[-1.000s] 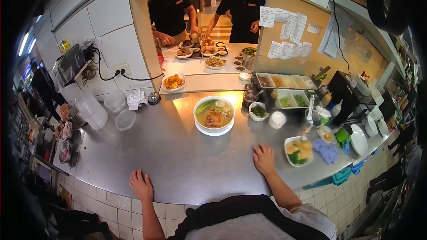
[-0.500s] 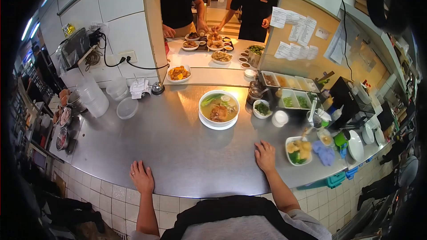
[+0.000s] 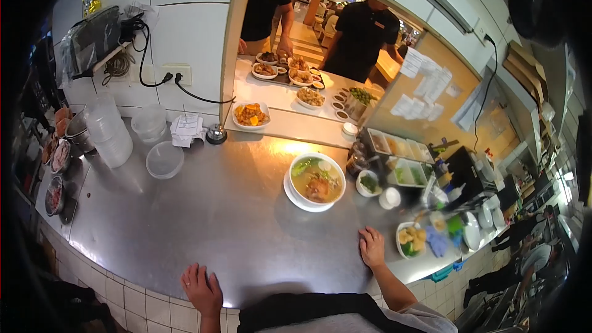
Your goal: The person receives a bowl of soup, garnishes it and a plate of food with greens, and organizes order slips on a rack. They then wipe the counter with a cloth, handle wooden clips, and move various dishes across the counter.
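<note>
Hands rest flat on a brushed steel counter [image 3: 203, 222], seen from above by a head camera. At the lower middle of the frame, the left hand [image 3: 202, 288] lies palm down at the counter's curved front edge, fingers spread and holding nothing. To its right, the right hand [image 3: 372, 248] also lies palm down with fingers apart and empty, just beside a small white dish of yellow and green food [image 3: 411, 240].

Near the centre, well apart from both hands, stands a round white bowl of noodle soup [image 3: 317, 180] on a white saucer, with pale broth, a green leaf and a brown piece of meat. Right of it sit a small white cup of chopped greens [image 3: 369, 183] and a row of rectangular metal trays [image 3: 404, 160] holding garnishes.

At the left of the frame, a stack of clear plastic tubs [image 3: 110, 129] stands by a shallow clear lid [image 3: 164, 160]. Beyond them a crumpled white cloth [image 3: 187, 129] lies next to a small metal bell [image 3: 216, 134].

At the upper middle, a serving hatch opens in the white tiled wall. Its pale ledge carries a white plate of orange fried pieces [image 3: 250, 115]. Behind it, two people in black shirts [image 3: 364, 37] stand over more filled plates.
</note>
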The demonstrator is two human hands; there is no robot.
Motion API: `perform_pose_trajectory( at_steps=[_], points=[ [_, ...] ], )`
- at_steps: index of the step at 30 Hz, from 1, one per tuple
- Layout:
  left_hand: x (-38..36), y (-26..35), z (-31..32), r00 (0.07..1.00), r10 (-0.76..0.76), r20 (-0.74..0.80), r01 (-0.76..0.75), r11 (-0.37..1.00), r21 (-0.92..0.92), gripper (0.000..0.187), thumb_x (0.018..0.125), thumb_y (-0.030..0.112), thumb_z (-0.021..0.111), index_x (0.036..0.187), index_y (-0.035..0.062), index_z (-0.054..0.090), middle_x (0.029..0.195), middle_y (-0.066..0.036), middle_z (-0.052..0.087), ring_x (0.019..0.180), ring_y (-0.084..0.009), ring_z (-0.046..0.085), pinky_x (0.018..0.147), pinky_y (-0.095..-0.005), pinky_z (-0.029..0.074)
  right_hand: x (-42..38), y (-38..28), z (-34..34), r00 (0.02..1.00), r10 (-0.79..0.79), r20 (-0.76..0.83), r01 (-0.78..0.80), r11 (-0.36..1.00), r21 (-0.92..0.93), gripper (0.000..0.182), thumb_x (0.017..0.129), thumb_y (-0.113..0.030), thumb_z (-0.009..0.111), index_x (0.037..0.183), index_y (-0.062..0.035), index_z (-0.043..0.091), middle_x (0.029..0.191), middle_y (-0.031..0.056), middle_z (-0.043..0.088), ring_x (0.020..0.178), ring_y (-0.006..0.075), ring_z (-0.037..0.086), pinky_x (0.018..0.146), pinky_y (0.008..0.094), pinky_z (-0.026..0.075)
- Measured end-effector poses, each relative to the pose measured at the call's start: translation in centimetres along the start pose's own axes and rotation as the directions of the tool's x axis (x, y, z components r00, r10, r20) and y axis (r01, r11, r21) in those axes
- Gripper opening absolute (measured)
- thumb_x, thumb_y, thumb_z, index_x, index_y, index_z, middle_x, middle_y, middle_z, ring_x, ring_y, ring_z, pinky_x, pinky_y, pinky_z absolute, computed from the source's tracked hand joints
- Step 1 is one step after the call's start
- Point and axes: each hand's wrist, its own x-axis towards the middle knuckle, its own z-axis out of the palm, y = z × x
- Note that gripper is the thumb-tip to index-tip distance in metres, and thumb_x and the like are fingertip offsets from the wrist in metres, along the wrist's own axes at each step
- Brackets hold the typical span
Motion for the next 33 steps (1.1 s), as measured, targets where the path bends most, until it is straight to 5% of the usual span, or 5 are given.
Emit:
perform_pose_trajectory(
  at_steps=[6, 15, 21, 33],
  points=[
    [0.7, 0.0, -0.2, 1.0, -0.019, 0.006, 0.019, 1.0, -0.022, 0.026, 0.08, 0.017, 0.06, 0.101, 0.0026, 0.059, 0.113, -0.017, 0.056, 0.113, -0.0383, 0.049, 0.101, -0.0569, 0.029, 0.3, 0.2, 0.7, 0.997, 0.045, 0.065, -0.044, 0.999, -0.026, 0.038, 0.081, -0.013, 0.057, 0.119, -0.0111, 0.055, 0.127, 0.0135, 0.05, 0.118, 0.0345, 0.045, 0.1, 0.0449, 0.034],
    [0.2, -3.4, 1.0, 0.995, 0.072, -0.073, -0.081, 0.988, -0.128, 0.028, 0.086, 0.022, 0.064, 0.108, 0.0052, 0.063, 0.111, -0.013, 0.062, 0.104, -0.0317, 0.058, 0.094, -0.0508, 0.042, 1.2, -0.4, 0.9, 0.956, 0.171, 0.237, -0.138, 0.979, -0.153, 0.045, 0.085, -0.018, 0.05, 0.13, -0.012, 0.047, 0.138, 0.0155, 0.041, 0.127, 0.0353, 0.037, 0.105, 0.0455, 0.027],
    [-0.4, -5.4, 1.8, 0.976, 0.218, -0.008, -0.218, 0.972, -0.092, 0.029, 0.087, 0.022, 0.063, 0.112, 0.0062, 0.062, 0.111, -0.011, 0.062, 0.106, -0.0303, 0.058, 0.093, -0.0468, 0.041, 2.0, -1.3, 1.1, 0.976, 0.154, 0.153, -0.12, 0.97, -0.212, 0.043, 0.083, -0.012, 0.05, 0.125, -0.007, 0.049, 0.131, 0.0199, 0.045, 0.118, 0.0408, 0.043, 0.101, 0.0476, 0.033],
    [0.5, -2.8, 0.6, 0.98, 0.167, -0.11, -0.171, 0.985, -0.024, 0.025, 0.085, 0.015, 0.064, 0.108, 0.0058, 0.062, 0.107, -0.014, 0.062, 0.1, -0.0303, 0.059, 0.091, -0.0468, 0.042, 1.8, -1.3, 0.7, 0.981, 0.154, 0.118, -0.13, 0.972, -0.195, 0.043, 0.083, -0.014, 0.051, 0.126, -0.01, 0.05, 0.131, 0.018, 0.046, 0.119, 0.0382, 0.043, 0.1, 0.0464, 0.033]
  ],
)
